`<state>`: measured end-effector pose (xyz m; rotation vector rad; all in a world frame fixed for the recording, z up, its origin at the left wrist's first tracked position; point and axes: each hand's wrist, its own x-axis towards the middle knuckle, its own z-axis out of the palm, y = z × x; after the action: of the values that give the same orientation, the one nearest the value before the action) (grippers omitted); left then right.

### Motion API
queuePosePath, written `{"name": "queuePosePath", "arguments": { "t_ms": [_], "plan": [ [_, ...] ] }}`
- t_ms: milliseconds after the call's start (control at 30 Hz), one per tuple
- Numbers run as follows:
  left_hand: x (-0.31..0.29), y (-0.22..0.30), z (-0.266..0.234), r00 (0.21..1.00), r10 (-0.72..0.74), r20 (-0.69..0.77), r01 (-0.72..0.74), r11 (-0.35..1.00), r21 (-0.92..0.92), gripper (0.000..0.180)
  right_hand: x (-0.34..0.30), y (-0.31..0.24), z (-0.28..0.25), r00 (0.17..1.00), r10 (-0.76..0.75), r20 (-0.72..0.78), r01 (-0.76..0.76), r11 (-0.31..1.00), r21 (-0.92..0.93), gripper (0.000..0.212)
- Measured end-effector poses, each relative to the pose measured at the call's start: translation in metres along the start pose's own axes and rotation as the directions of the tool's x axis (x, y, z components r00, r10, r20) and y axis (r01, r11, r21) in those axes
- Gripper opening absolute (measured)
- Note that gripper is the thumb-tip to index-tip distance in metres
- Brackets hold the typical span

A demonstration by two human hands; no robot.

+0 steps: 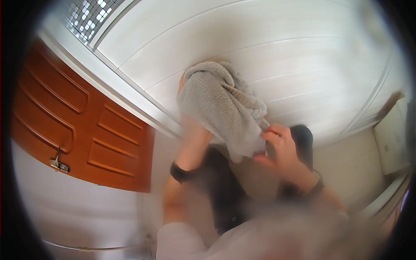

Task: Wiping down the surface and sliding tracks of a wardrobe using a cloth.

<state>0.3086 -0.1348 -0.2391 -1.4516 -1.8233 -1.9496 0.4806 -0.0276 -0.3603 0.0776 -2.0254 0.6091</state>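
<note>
A grey terry towel [221,104] is held up in front of the white wall, bunched in folds at its top and hanging toward the lower right. My left hand [181,83] is mostly covered by the towel; only a strip of skin shows at its left edge, and the raised forearm below carries a black wristband. The towel's upper part rests over this hand, whose fingers are hidden. At the towel's lower right edge, my right hand [281,147] has thumb and fingers curled around the cloth, somewhat blurred. A band also circles the right wrist.
A brown panelled door [86,125] with a metal handle [59,165] stands on the left. White wall panels [303,65] fill the back, with small mosaic tiles [89,17] at the upper left. A pale cabinet-like box [392,136] is at the right.
</note>
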Motion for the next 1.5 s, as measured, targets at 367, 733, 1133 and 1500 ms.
{"name": "queuePosePath", "arguments": {
  "t_ms": [367,733,1133,1500],
  "plan": [
    [-0.001,-0.007,0.011,0.998,-0.057,0.021,0.058,0.997,-0.049,0.034,0.009,0.015,0.053,0.808,0.428,0.405,-0.585,0.504,0.635,0.091],
    [0.037,0.025,-0.063,0.599,0.795,-0.096,-0.465,0.443,0.766,0.036,0.164,-0.009,-0.033,0.962,-0.099,-0.255,0.115,0.992,0.048,0.067],
    [-0.030,-0.117,-0.052,0.619,0.628,0.472,-0.667,0.104,0.738,0.028,0.072,0.103,0.042,0.852,-0.204,0.483,0.424,0.810,-0.406,0.044],
    [0.033,-0.062,-0.038,0.590,0.788,0.176,-0.586,0.268,0.764,0.037,0.159,0.079,-0.016,0.889,-0.458,0.006,0.413,0.798,-0.439,0.016]
  ]
}}
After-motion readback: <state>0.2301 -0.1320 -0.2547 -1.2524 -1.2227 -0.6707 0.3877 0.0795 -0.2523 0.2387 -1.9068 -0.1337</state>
